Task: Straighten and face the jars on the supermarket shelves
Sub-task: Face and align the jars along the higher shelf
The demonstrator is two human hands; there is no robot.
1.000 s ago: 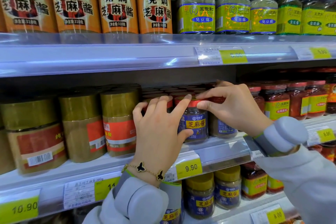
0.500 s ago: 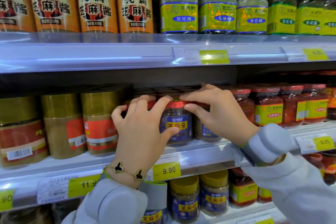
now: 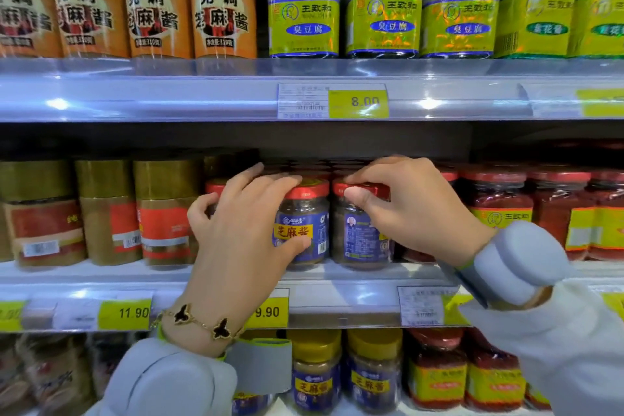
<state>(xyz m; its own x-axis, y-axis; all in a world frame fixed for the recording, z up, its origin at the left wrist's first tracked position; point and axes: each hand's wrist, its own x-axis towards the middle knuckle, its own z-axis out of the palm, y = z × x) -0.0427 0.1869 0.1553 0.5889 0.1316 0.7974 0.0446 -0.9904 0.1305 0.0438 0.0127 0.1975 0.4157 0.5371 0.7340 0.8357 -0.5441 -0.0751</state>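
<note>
Head view: three shelves fill what I see, and my hands work at the middle shelf (image 3: 354, 275), whose front rail carries yellow price tags, one reading 9.90 (image 3: 266, 311). On the top shelf stand tall orange-labelled jars (image 3: 223, 3) at the left and clear jars with yellow-green labels (image 3: 383, 7) at the right. On the middle shelf, gold-capped jars (image 3: 167, 209) stand at the left and red-capped jars of red paste (image 3: 496, 209) at the right, with the small red-lidded, blue-labelled jars between them.

My left hand (image 3: 243, 230) wraps the centre jar (image 3: 305, 223): my thumb presses on its blue label, and my fingers (image 3: 270, 184) curl over its red lid. That jar stands upright at the shelf's front edge, its yellow-lettered label facing me. My right hand (image 3: 415, 209) pinches the lid of the neighbouring jar (image 3: 359, 233), thumb at the front of the red rim, fingers arched over the top. This jar stands upright just beside the first, and it shows a panel of small print instead of the yellow name. A gold bracelet (image 3: 202, 324) with dark clover charms circles my left wrist.
</note>
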